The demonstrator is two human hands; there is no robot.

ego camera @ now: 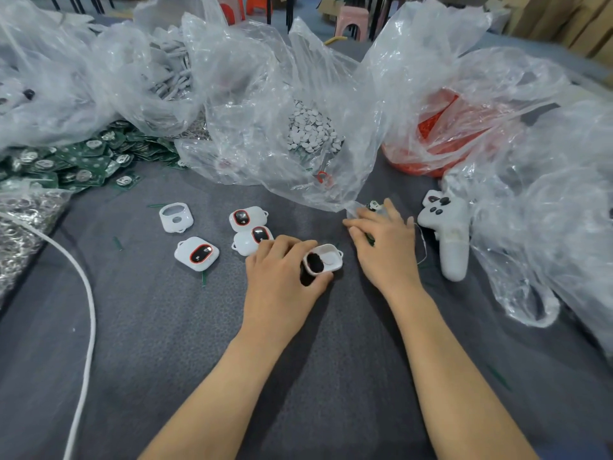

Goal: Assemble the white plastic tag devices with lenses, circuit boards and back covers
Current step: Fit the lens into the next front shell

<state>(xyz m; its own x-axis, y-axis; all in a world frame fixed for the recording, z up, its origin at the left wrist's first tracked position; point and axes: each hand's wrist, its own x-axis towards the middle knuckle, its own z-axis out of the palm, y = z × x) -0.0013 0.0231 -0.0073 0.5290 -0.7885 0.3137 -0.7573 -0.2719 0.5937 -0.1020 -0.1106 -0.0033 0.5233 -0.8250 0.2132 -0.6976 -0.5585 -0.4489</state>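
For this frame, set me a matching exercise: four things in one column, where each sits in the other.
Things:
1. green circuit boards
2. open white shell
3. empty white frame
4. white handheld tool

Places:
a. just right of the right hand
b. gripped by the left hand
c. heaped at the far left
d. lying on the cloth, left of the lens-fitted tags

Pairs: 1-c, 2-b, 3-d, 4-a
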